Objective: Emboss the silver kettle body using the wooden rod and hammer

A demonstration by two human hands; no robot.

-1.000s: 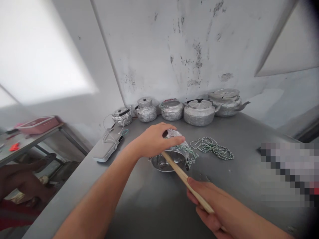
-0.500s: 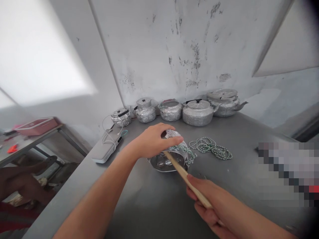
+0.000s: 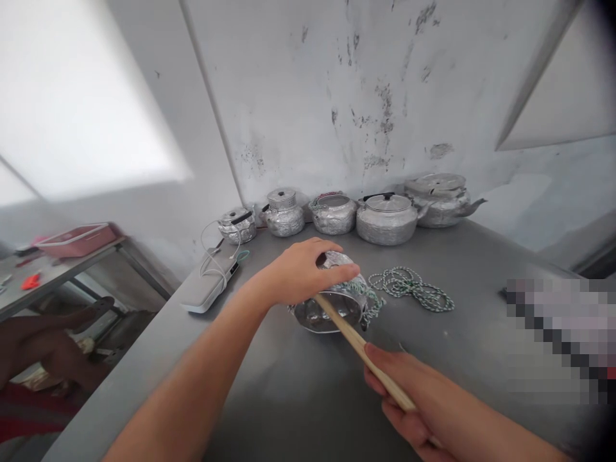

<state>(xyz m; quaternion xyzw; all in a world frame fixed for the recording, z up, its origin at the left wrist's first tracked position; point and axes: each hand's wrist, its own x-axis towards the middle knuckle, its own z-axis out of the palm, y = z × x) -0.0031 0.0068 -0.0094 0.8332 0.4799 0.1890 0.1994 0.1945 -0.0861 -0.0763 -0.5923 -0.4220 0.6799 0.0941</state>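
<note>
A small silver metal pot (image 3: 332,316) lies tipped on the table, its open mouth facing me. Green-and-white cord (image 3: 371,307) is tied at its rim. My left hand (image 3: 312,269) grips the pot from above, thumb and fingers spread around its body, with some fingers hidden behind it. In my right hand (image 3: 402,391) is a wooden stick (image 3: 353,337), fingers wrapped round it. The stick's far end reaches into the mouth of the pot; its tip passes out of sight near my left hand.
Several dented metal kettles and pots (image 3: 387,221) line the wall at the table's (image 3: 269,398) back. Coiled cord (image 3: 414,289) lies right of the pot. At left are a power bank (image 3: 206,285) with a cable and, on another table, a pink basket (image 3: 79,240). A blurred patch covers the right.
The camera view has shifted a little, so the kettles and table appear slightly further right. Both hands keep their holds on the pot and the wooden stick.
</note>
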